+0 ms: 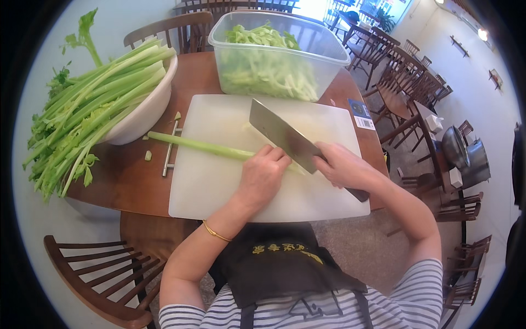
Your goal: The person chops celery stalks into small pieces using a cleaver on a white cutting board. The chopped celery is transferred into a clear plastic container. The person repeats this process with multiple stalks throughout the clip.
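Observation:
A pale green celery stalk (201, 146) lies across the white plastic cutting board (222, 197), its left end reaching over the board's metal handle (168, 152). My left hand (265, 174) presses on the stalk near its right end, fingers curled. In my right hand (341, 164) is the dark handle of a cleaver (283, 131); its broad blade stands slanted just right of my left fingers. Behind the board is a clear plastic tub (283, 53) holding cut celery (267, 74). Long celery stalks (102, 98) are heaped over a white bowl (158, 105) at the left.
Small celery bits (148, 155) lie on the wooden table (119, 177) beside the board. A printed card (361, 113) is at the table's right edge. Wooden chairs (98, 283) stand near and beyond the table; metal pots (472, 160) are at the far right.

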Tool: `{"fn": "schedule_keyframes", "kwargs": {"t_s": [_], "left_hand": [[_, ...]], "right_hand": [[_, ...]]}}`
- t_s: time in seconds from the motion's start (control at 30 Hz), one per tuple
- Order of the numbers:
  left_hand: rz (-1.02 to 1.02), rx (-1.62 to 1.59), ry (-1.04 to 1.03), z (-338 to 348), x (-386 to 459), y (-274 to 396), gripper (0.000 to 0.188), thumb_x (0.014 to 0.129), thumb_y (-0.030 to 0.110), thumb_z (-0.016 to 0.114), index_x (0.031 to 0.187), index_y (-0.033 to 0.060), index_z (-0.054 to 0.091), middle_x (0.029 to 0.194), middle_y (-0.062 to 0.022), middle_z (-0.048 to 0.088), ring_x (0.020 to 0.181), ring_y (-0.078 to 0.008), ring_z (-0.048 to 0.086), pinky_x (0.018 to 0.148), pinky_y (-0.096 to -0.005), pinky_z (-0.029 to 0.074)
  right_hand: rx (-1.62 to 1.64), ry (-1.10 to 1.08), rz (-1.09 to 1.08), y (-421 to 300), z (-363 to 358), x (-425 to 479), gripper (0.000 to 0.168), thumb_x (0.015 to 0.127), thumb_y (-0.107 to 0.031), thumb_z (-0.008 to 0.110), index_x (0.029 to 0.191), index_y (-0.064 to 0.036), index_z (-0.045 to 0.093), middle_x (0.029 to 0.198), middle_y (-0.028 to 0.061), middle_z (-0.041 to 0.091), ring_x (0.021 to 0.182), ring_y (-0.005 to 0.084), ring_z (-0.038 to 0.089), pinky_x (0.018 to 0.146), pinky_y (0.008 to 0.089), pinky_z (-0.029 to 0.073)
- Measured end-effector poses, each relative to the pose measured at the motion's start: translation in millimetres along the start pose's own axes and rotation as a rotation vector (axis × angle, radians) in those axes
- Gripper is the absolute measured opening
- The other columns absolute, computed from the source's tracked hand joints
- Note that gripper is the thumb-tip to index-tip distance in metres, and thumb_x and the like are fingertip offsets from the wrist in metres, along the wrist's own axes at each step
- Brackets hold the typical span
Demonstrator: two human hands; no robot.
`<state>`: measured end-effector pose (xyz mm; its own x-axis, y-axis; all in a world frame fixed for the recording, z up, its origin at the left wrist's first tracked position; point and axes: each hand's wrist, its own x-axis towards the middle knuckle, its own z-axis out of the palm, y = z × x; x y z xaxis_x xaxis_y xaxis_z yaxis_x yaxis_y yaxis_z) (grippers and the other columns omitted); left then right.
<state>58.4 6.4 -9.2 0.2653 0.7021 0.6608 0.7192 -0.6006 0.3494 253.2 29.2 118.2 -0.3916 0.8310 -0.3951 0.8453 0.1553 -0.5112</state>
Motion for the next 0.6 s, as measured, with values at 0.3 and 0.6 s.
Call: {"fn": "schedule_keyframes", "kwargs": {"t_s": [0.3,0.6], "left_hand": [[-0.026,-0.007,-0.014,3.6,-1.3,1.9,0.014,0.078,0.0,0.067,0.089,0.0059,0.074,0.09,-0.0055,0.069,0.089,-0.026,0.067,0.073,-0.0381,0.057],[0.011,0.047,0.0,-4.8,-2.0,-1.7,0.019,0.074,-0.001,0.067,0.089,0.0058,0.074,0.092,-0.0044,0.071,0.089,-0.0261,0.067,0.075,-0.0386,0.057]], "right_hand": [[-0.297,0.238,-0.362,53.7,30.0,-6.5,0.023,0.103,-0.015,0.05,0.095,0.007,0.049,0.069,0.0188,0.06,0.055,0.0287,0.064,0.058,0.0433,0.052],[-0.006,0.002,-0.053,-7.0,-2.0,3.5,0.024,0.104,-0.016,0.049,0.095,0.006,0.05,0.068,0.0168,0.06,0.054,0.0274,0.063,0.057,0.0414,0.054]]}}
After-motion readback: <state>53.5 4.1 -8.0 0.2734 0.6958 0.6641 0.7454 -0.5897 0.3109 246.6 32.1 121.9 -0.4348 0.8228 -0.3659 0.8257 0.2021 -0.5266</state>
